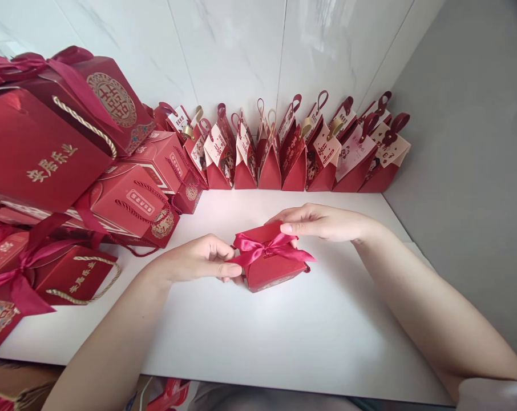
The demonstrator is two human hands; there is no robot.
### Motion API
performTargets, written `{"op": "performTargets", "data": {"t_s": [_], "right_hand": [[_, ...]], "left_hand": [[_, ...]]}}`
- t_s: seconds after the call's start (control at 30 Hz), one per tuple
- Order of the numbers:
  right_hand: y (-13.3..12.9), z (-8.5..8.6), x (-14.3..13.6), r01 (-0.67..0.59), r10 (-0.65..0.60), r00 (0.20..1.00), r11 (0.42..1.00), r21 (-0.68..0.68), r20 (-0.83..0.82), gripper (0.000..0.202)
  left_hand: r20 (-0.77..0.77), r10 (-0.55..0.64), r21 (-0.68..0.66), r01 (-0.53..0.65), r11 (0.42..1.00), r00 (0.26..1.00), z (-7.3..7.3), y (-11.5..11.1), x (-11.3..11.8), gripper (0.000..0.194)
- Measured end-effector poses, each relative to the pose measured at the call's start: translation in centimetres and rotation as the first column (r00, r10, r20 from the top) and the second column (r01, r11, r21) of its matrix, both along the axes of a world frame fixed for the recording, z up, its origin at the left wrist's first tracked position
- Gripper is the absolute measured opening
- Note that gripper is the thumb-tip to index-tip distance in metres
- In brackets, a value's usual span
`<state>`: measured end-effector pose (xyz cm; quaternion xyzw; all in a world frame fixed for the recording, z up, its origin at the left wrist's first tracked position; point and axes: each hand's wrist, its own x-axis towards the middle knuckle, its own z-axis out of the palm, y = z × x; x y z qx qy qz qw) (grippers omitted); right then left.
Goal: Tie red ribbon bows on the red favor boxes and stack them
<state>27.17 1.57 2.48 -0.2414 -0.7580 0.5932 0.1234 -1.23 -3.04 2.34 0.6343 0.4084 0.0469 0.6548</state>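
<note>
A small red gift box point(275, 273) sits tilted in the middle of the white table, with a shiny pink-red ribbon bow point(266, 249) tied across its top. My left hand point(213, 260) grips the box's left side, its thumb beside the ribbon's left tail. From the far right, my right hand point(312, 221) holds the box's upper edge, thumb on top near the bow. The fingers beneath are partly hidden by the box. A bit of dark red cord shows at the box's right corner.
Stacked red gift boxes with ribbons and rope handles point(53, 148) crowd the left side. Several small red and cream boxes with loop handles point(269, 162) line the tiled wall point(241, 51). A grey panel point(468, 171) borders the right. A cardboard box point(23, 382) lies below the table's front edge.
</note>
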Motion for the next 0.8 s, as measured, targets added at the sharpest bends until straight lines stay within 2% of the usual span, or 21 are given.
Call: {"op": "performTargets", "data": {"t_s": [0.1,0.2,0.3,0.43,0.8], "right_hand": [[-0.1,0.1,-0.1,0.035,-0.035,0.999,0.999,-0.012,0.0,0.046],[-0.1,0.1,-0.2,0.008,-0.008,1.0,1.0,-0.021,-0.001,0.045],[0.1,-0.1,-0.1,-0.027,0.027,0.999,1.0,0.009,-0.024,0.04],[0.2,-0.3,0.1,-0.004,0.006,0.999,1.0,0.031,-0.048,0.039],[0.7,-0.6,0.4,-0.012,0.013,1.0,0.996,0.084,-0.009,0.034]], "left_hand": [[0.017,0.054,-0.033,-0.054,0.998,0.998,0.2,-0.1,0.4,0.043],[0.014,0.116,0.036,-0.116,0.993,0.993,-0.1,-0.3,0.9,0.039],[0.01,0.097,0.1,-0.098,0.99,0.995,-0.5,-0.5,1.1,0.033],[0.017,0.089,0.129,-0.09,0.988,0.996,-0.7,-0.5,1.0,0.028],[-0.047,0.06,0.112,-0.054,0.992,0.997,-0.5,-0.7,1.1,0.026]]}}
